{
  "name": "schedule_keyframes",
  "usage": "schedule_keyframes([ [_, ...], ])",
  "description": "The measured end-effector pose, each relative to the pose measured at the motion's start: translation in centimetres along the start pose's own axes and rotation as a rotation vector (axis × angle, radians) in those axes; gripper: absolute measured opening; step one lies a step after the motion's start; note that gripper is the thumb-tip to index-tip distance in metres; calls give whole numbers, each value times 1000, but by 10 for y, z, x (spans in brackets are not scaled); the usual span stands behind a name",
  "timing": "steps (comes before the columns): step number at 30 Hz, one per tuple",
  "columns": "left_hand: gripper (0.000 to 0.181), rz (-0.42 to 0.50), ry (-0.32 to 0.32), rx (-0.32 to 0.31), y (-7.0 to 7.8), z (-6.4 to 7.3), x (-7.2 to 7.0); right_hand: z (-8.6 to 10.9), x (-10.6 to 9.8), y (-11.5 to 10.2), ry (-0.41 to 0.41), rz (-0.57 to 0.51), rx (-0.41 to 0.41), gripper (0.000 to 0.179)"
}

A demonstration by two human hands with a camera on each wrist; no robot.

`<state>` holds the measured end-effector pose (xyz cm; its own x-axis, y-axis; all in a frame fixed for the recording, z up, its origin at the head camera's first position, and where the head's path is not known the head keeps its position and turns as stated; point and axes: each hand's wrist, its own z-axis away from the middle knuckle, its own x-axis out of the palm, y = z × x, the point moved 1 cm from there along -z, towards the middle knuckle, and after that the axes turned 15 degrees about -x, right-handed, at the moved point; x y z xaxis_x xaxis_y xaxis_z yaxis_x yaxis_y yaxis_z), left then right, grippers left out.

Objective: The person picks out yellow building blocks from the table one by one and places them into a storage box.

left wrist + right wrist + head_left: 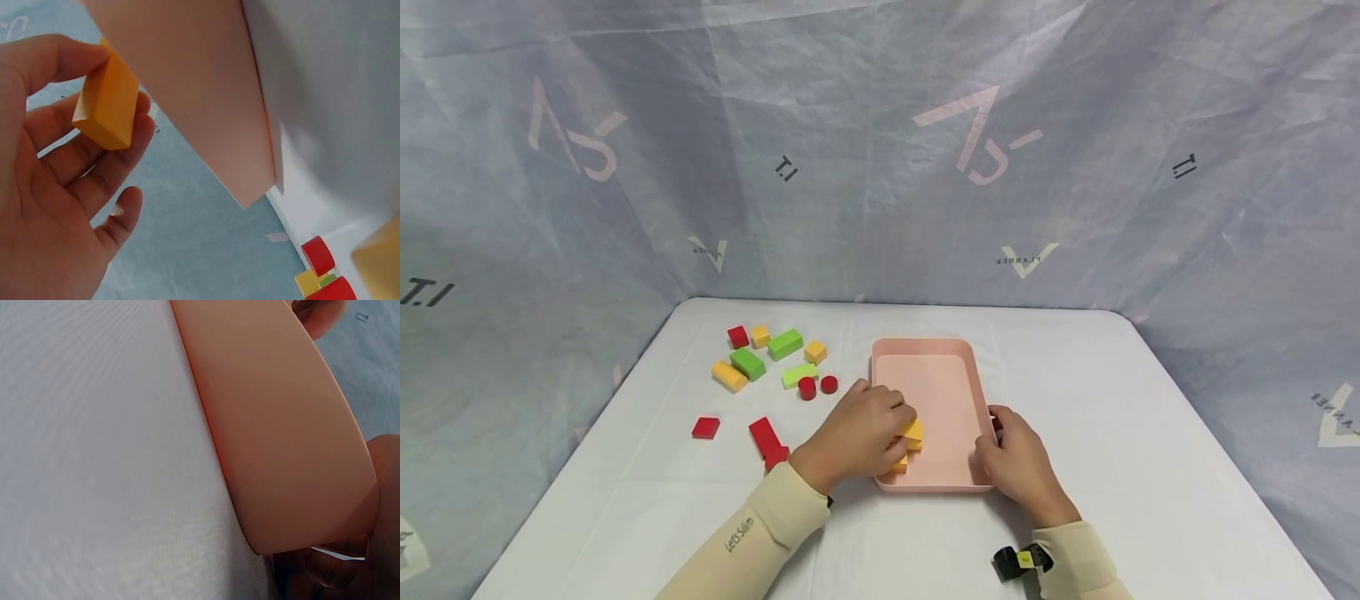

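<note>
A pink rectangular tray (936, 383) lies on the table. My left hand (865, 425) reaches over its left wall and pinches a yellow block (112, 103) between thumb and fingers. Just below that block, another yellow piece (898, 467) shows by the tray's near left corner, partly hidden by the hand. On the opposite side my right hand (1018, 458) grips the tray's right wall near the front corner, thumb at the rim and fingers outside. In the right wrist view those fingers are partly hidden behind the tray wall (281, 425).
Left of the tray lie green blocks (786, 344), a yellow cylinder (729, 376), yellow cubes (815, 352) and red round pieces (807, 388). Nearer are a flat red piece (705, 427) and a long red block (765, 437). Printed grey cloth (865, 167) hangs behind the white table (1150, 467).
</note>
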<state>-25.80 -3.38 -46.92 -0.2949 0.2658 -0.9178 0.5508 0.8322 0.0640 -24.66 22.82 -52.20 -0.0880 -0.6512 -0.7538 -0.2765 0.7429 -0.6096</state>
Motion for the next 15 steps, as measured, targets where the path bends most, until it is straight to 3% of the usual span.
schedule_keyframes([
  [15,5,-19,-72,-4,0,1,2,0,0,0,-3,2,3,53],
])
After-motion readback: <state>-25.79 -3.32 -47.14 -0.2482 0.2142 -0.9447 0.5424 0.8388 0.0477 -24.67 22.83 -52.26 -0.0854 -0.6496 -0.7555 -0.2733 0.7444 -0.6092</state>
